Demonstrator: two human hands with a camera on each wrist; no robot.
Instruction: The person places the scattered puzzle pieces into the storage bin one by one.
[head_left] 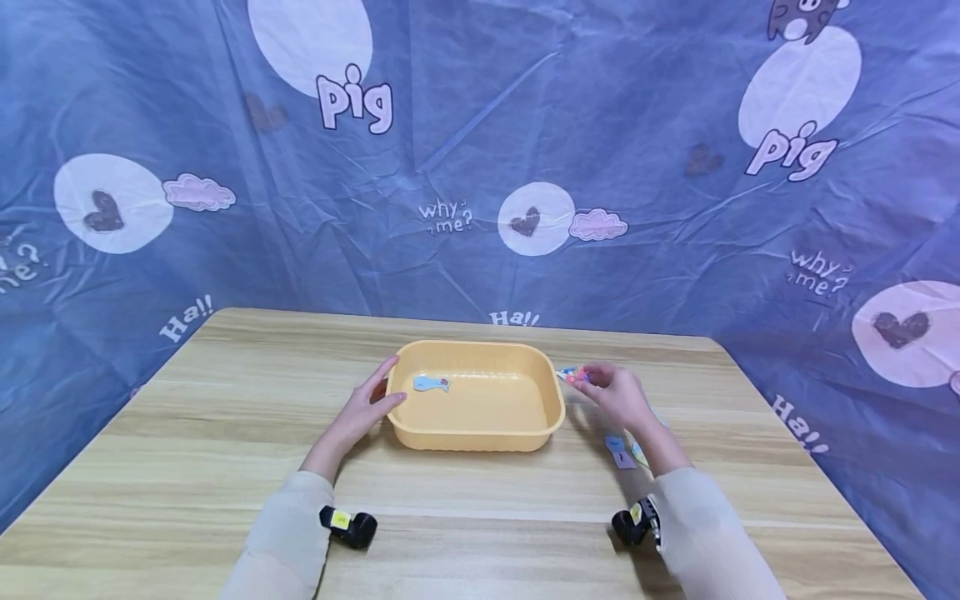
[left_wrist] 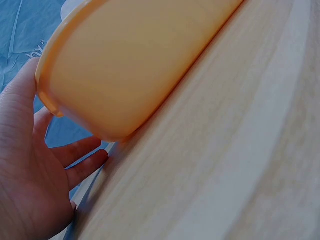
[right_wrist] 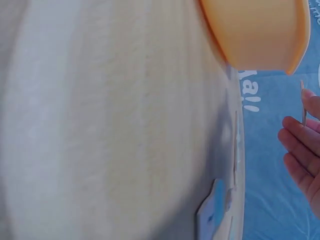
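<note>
A yellow plastic tub (head_left: 480, 441) stands on the wooden table. At its left end my left hand (head_left: 367, 408) grips the rim, thumb over the edge and fingers along the outside wall. Inside the tub, toward the left, lies a light-blue fish-shaped flat piece (head_left: 430, 383). Just beyond the right rim, my right hand (head_left: 621, 398) pinches a thin, pinkish-red flat piece (head_left: 577, 377) between thumb and fingers. The right wrist view shows this thin piece (right_wrist: 303, 102) edge-on, raised above the tabletop.
A blue-and-lilac flat piece (head_left: 620, 452) lies on the table under the right forearm. Close by, another flat piece (head_left: 639, 452) is partly hidden by that arm. A blue patterned cloth (head_left: 465, 167) hangs behind the table (head_left: 480, 533).
</note>
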